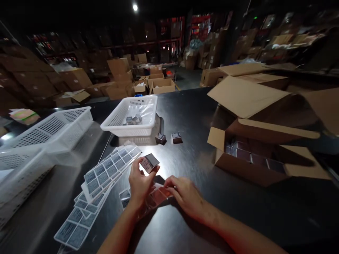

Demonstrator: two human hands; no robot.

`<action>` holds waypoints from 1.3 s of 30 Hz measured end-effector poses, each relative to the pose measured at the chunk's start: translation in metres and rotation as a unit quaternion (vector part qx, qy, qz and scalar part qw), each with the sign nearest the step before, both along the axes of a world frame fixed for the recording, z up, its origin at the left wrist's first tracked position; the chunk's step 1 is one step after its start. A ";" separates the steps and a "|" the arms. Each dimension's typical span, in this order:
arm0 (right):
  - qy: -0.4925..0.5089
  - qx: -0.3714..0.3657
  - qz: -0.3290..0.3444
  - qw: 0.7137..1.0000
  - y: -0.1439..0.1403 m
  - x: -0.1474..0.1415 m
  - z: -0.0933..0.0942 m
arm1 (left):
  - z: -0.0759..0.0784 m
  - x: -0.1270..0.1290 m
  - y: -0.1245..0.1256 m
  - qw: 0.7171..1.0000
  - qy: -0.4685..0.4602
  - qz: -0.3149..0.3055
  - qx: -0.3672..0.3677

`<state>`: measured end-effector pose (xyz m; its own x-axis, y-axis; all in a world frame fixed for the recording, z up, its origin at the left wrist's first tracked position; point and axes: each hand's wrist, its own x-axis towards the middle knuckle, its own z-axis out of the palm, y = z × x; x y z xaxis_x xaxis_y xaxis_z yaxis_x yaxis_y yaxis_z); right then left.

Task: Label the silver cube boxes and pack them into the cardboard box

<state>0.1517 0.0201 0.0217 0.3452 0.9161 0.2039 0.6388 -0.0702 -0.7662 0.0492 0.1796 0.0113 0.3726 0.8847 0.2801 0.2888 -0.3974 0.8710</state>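
Left hand: the left hand [140, 183] is raised off the desk [190, 116], its fingers [135, 165] clamped on a small box [149, 163] held tilted at the fingertips.
Right hand: the right hand [185, 195] lies palm down just right of the left, fingers together, pressing a glossy reddish sheet [159, 195] flat on the desk.
Small box: above the reddish sheet, clear of the desk.
Left of the fingers: label sheets [106, 173] fanned in a loose pile, one edge just beside the left thumb.
Beyond the fingers: two more small boxes [168, 138] sit apart on the desk; behind them a white basket [116, 118] holds a few more.
Far left: larger white baskets [53, 130], stacked.
Right of the fingers: an open carton [238, 164], well apart, with rows of small boxes inside, its flaps spread wide.
Background: dim warehouse, stacked cartons.
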 end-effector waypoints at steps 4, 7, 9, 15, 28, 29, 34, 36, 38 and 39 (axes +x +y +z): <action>-0.127 0.152 0.055 0.979 -0.003 -0.001 0.001 | -0.001 0.002 0.007 1.000 -0.007 0.015 0.016; -0.076 0.231 0.106 0.964 -0.008 0.003 0.011 | -0.006 0.002 0.011 0.995 -0.052 -0.027 -0.077; 0.021 0.265 0.094 0.959 -0.012 0.008 0.018 | -0.008 0.002 0.010 0.988 -0.078 -0.062 -0.120; 0.302 0.229 -0.092 0.921 -0.016 0.032 0.029 | 0.002 -0.001 -0.007 0.954 -0.043 -0.234 -0.181; 0.455 0.058 -0.134 0.878 -0.011 0.030 0.026 | -0.001 -0.001 -0.029 0.963 0.015 -0.256 -0.078; 0.458 0.056 -0.136 0.877 -0.011 0.029 0.025 | -0.001 -0.002 -0.029 0.964 0.016 -0.256 -0.077; 0.464 0.044 -0.148 0.872 -0.009 0.028 0.024 | -0.001 -0.002 -0.029 0.963 0.019 -0.261 -0.061; 0.462 0.041 -0.151 0.873 -0.009 0.028 0.025 | 0.000 -0.003 -0.030 0.963 0.021 -0.263 -0.056; 0.462 0.040 -0.154 0.872 -0.008 0.028 0.025 | 0.000 -0.003 -0.030 0.963 0.029 -0.261 -0.054; 0.463 0.038 -0.153 0.872 -0.008 0.028 0.025 | 0.000 -0.003 -0.031 0.964 0.031 -0.260 -0.053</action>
<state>0.1794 0.0118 0.0470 0.6204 0.7480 -0.2360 -0.2970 -0.0544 -0.9533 0.0464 0.1489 0.0112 0.7869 0.5957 0.1611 0.1273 -0.4122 0.9022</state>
